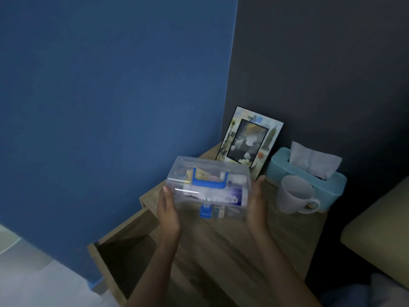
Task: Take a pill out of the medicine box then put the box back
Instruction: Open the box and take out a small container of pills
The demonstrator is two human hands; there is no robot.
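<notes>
The medicine box (208, 189) is a clear plastic case with a blue handle on its lid and a blue latch at the front; tubes, small bottles and packets show through its walls. Its lid is closed. I hold it by its two ends above the wooden nightstand (232, 247). My left hand (168, 209) grips the left end. My right hand (257, 202) grips the right end. No single pill can be made out.
The nightstand's drawer (124, 253) stands pulled open at the left, its inside dark. A white mug (294, 197), a teal tissue box (309, 176) and a picture frame (247, 139) stand at the back. A beige bed edge (380, 227) is at the right.
</notes>
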